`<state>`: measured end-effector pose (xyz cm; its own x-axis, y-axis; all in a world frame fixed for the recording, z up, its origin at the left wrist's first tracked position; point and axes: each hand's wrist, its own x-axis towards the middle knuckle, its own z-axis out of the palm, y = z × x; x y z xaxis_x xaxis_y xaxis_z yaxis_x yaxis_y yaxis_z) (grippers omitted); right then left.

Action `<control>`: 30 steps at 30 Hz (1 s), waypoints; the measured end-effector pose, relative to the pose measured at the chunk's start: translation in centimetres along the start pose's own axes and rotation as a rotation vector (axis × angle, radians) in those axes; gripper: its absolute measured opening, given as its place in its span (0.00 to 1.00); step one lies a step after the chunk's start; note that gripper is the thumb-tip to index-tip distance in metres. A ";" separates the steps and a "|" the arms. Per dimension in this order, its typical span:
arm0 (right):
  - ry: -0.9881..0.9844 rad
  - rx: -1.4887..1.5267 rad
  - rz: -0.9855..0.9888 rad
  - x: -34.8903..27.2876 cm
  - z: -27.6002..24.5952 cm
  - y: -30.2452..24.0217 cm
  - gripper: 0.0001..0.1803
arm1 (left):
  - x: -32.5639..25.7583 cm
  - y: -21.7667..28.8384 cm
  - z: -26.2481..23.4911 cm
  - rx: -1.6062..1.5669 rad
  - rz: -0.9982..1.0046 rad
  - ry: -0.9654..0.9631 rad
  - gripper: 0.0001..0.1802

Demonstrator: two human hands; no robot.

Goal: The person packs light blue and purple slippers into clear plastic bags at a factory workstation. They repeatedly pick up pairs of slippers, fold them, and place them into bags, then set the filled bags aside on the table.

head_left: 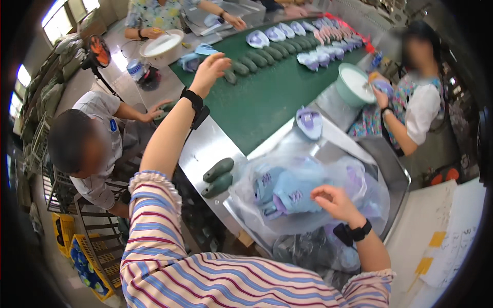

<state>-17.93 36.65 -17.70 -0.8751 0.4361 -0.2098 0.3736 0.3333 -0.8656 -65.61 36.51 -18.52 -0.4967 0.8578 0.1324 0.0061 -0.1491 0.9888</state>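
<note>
While my left hand (210,71) reaches out over the far left part of the green belt (246,115), its fingers are slightly bent and I see nothing gripped in them. Just beside it, at the belt's left edge, lies a light blue piece (206,49), and dark green shoe forms (273,53) run in a row along the belt from near my fingers.

On the near side of the belt, my right hand (336,204) is over a clear plastic bag (245,206) of light blue shoe uppers (295,189). Its fingers are half curled and apart from the thumb, with nothing visible between them; I cannot tell whether the fingertips touch the bag.

Between that bag and the belt's near right edge sits a lilac and pale blue upper (309,123). Two green forms (219,177) lie side by side on the metal table (201,149), at the belt's near left.

To the belt's right, a co-worker (413,105) holds a lilac piece (382,87) by a pale green bowl (345,92). Past its far left corner is a white tub (162,60).
</note>
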 end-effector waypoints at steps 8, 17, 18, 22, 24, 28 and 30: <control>0.291 -0.295 -0.018 1.5 -0.8 3.8 0.20 | -17.4 3.6 17.8 0.800 0.254 -1.241 0.29; 0.363 -0.416 0.046 0.1 2.6 3.8 0.24 | -17.7 -8.0 19.4 0.844 0.271 -0.839 0.46; 0.306 -0.385 -0.026 -0.8 2.8 3.0 0.22 | -18.3 -8.6 19.0 0.777 0.357 -0.800 0.48; 0.068 -0.117 -0.241 -4.2 2.1 2.0 0.16 | -17.5 -2.9 18.0 0.487 -0.026 -0.997 0.41; 0.126 0.026 -0.092 -5.5 1.7 2.1 0.12 | -17.0 -3.4 19.0 0.539 0.028 -0.823 0.35; 0.000 -0.006 -0.032 -7.7 -1.1 1.8 0.14 | -18.5 -2.8 22.3 1.070 0.700 -0.779 0.38; -0.235 -0.039 -0.152 -8.8 -1.7 1.2 0.15 | -18.5 -3.1 23.5 1.176 0.880 -0.873 0.40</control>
<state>-9.30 34.60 -16.11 -0.9677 0.1742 -0.1823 0.2399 0.4136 -0.8783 -36.06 32.61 -22.42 0.5903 0.7752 0.2250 0.7850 -0.6162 0.0636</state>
